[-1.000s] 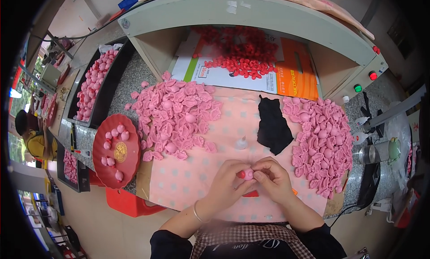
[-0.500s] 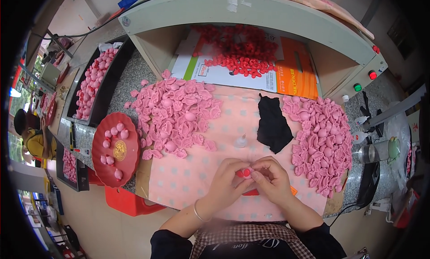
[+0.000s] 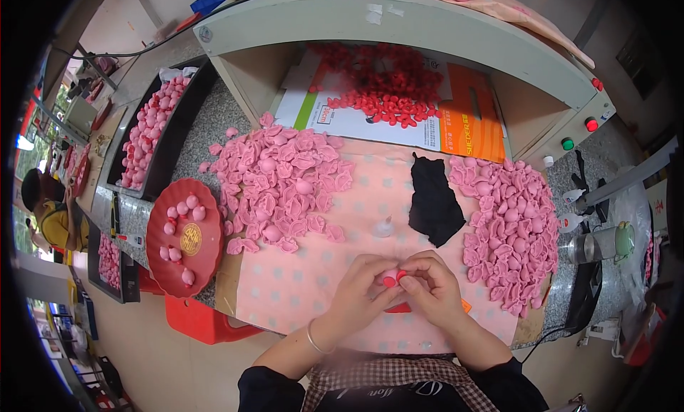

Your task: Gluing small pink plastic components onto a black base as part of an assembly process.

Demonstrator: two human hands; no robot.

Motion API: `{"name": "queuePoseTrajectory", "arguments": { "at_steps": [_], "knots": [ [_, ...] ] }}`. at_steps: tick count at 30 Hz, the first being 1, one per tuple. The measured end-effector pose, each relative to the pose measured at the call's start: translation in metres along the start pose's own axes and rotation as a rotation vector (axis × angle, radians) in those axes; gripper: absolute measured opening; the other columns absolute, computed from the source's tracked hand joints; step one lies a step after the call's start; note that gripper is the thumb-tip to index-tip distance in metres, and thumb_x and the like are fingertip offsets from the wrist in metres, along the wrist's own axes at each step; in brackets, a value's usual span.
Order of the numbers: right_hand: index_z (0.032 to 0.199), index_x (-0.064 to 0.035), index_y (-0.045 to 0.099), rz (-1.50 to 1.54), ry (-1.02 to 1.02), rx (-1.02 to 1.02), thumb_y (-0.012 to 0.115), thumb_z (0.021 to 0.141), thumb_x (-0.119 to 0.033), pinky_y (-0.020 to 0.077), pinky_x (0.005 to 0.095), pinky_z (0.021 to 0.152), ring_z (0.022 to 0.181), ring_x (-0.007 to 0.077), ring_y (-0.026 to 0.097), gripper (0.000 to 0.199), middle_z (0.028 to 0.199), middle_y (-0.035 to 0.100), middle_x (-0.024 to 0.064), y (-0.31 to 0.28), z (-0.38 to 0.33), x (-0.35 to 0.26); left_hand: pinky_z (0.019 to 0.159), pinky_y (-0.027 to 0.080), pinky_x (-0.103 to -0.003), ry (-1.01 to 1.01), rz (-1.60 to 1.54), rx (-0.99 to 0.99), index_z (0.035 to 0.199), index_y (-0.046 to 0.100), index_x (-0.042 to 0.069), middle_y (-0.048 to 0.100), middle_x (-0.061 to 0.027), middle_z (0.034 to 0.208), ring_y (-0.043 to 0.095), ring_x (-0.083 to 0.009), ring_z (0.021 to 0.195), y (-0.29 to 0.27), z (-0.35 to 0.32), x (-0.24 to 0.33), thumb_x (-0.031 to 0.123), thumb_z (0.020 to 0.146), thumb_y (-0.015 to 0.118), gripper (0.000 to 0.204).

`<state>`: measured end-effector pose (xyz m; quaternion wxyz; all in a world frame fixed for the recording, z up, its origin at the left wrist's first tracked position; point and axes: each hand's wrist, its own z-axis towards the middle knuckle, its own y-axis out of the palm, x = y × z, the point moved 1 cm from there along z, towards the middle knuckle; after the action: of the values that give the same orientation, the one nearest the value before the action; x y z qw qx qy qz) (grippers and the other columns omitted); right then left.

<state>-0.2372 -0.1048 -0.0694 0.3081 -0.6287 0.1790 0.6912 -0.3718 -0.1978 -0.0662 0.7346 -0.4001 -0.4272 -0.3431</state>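
Leftward I see the red plate [image 3: 166, 235], then the left hand [image 3: 358, 285] and right hand [image 3: 438, 292] pinched narrowly around a small pink-and-red piece [image 3: 390, 281] above the near cloth [image 3: 285, 287]; though partly hidden, it seems light and smooth, best gripped by its rounded sides.

Text roundup, contents not copied. Cardboard sheet [image 3: 303, 120] inside the cabinet [image 3: 242, 80] carries most of it: orange section [image 3: 484, 120] has large lettering running sideways up it, plus smaller characters alongside; white section has a thin-framed box [image 3: 325, 116] with a short figure-and-unit marking, and a fine-print block near the orange edge, too small to read. Red plate [image 3: 208, 230]: gold round emblem [image 3: 191, 239] with stylised characters. Dark cloth [image 3: 399, 400] on wearer's front: white script, partly legible. Pale panel [image 3: 656, 202], far right: red character-like mark, unclear.
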Motion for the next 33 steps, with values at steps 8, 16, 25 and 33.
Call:
{"name": "queuePoseTrajectory", "arguments": {
  "at_steps": [8, 16, 25, 33],
  "knots": [
    [0.099, 0.0026, 0.054, 0.095, 0.069, -0.018, 0.054, 0.087, -0.004, 0.0445, 0.0275, 0.082, 0.093, 0.0149, 0.052, 0.014, 0.102, 0.048, 0.0084, 0.001, 0.0, 0.003, 0.073, 0.051, -0.028, -0.074, -0.156, -0.078, 0.109, 0.053, 0.003, 0.054, -0.0101, 0.105, 0.057, -0.0185, 0.091, -0.01, 0.001, -0.006, 0.002, 0.076, 0.068, 0.037],
    [0.106, -0.0001, 0.057, -0.304, -0.337, -0.068, 0.068, 0.072, -0.001, 0.0472, 0.0277, 0.073, 0.089, 0.0208, 0.056, 0.035, 0.1, 0.052, 0.0115, -0.026, 0.011, -0.029, 0.082, 0.048, -0.028, -0.251, -0.659, -0.183, 0.122, 0.046, 0.001, 0.051, -0.0079, 0.115, 0.055, -0.0146, 0.101, 0.006, 0.004, -0.003, 0.002, 0.084, 0.059, 0.039],
    [0.098, -0.0009, 0.059, -0.482, -0.385, -0.049, 0.074, 0.068, -0.007, 0.0477, 0.0297, 0.073, 0.088, 0.0232, 0.056, 0.035, 0.099, 0.054, 0.0125, -0.042, 0.001, -0.02, 0.085, 0.049, -0.029, -0.271, -0.703, -0.184, 0.12, 0.047, 0.002, 0.045, -0.0084, 0.122, 0.052, -0.0158, 0.105, 0.023, 0.013, 0.006, -0.005, 0.081, 0.06, 0.042],
    [0.121, 0.0004, 0.048, -0.358, -0.27, -0.106, 0.081, 0.062, -0.028, 0.0431, 0.0358, 0.084, 0.099, 0.0282, 0.051, 0.073, 0.113, 0.05, 0.0139, -0.041, 0.01, -0.013, 0.085, 0.05, -0.03, -0.397, -0.692, -0.23, 0.117, 0.051, 0.0, 0.053, -0.0089, 0.112, 0.057, -0.0172, 0.099, 0.026, 0.011, -0.002, -0.004, 0.076, 0.066, 0.044]
  ]
}}
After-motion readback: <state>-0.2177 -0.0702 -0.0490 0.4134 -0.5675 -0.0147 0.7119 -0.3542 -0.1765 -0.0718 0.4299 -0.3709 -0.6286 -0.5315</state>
